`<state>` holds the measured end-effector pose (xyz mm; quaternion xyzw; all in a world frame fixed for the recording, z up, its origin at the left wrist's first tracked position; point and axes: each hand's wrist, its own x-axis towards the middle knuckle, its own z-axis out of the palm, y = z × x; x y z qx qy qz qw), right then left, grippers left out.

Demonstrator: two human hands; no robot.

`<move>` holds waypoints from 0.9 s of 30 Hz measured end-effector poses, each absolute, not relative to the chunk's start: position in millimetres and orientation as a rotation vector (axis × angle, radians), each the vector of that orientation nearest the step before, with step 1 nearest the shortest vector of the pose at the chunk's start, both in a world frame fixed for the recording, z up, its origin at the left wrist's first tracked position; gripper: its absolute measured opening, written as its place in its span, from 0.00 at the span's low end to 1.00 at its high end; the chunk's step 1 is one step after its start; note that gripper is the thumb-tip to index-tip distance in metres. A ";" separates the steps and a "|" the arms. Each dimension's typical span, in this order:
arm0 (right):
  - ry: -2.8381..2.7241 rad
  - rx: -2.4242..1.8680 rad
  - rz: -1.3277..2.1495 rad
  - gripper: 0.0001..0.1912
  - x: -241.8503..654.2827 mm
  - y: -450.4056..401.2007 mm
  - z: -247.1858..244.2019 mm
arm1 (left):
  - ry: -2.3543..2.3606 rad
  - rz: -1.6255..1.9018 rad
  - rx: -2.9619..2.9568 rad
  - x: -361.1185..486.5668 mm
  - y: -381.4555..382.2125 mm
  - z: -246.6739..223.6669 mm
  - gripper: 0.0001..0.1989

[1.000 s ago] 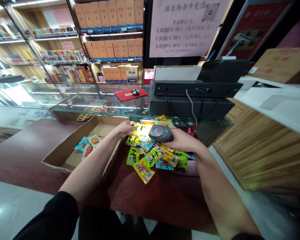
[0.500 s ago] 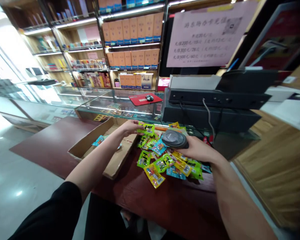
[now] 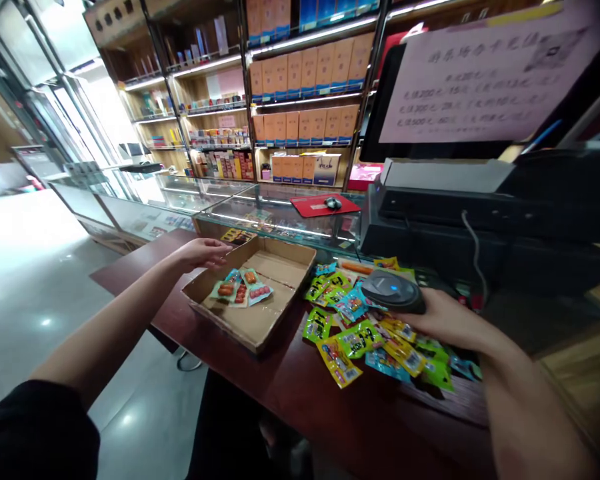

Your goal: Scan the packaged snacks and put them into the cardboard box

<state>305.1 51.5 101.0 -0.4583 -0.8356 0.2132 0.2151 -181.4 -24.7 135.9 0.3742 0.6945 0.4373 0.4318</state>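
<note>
My left hand (image 3: 206,253) hovers over the left rim of a shallow cardboard box (image 3: 275,267), fingers apart and holding nothing. Inside the box lie several small clear-and-blue snack packets (image 3: 241,288). My right hand (image 3: 437,317) is wrapped round a dark barcode scanner (image 3: 394,289), which shows a small blue light on top. Beneath and beside the scanner, a loose pile of green, yellow and blue packets (image 3: 360,339) covers part of the dark red table (image 3: 290,390).
Behind the table runs a glass counter (image 3: 270,212) with a red mouse pad (image 3: 310,205) and mouse. A black terminal (image 3: 425,223) with a cable stands at the right, under a pink paper sign (image 3: 460,87). Shelves of orange boxes (image 3: 310,73) rise behind.
My left hand has let go of a green packet and moved left, to the box's far-left side. More packets show in the box. The view has shifted left; the scanner's blue light now shows.
</note>
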 end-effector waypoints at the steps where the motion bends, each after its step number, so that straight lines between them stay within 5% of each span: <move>1: -2.317 -1.281 0.620 0.16 307.5 52.5 101.1 | 1.721 1.081 0.944 -177.5 -21.6 133.3 0.24; 7: -2.314 -1.305 0.761 0.25 326.6 58.1 105.3 | 1.516 0.949 1.124 -104.8 26.6 109.7 0.25; 17: -2.257 -1.312 0.755 0.24 339.3 53.2 111.7 | 1.348 0.703 1.475 76.3 100.1 67.7 0.20; 27: -2.284 -1.348 0.716 0.21 346.2 50.4 120.6 | 1.652 0.645 1.957 108.8 119.6 49.1 0.19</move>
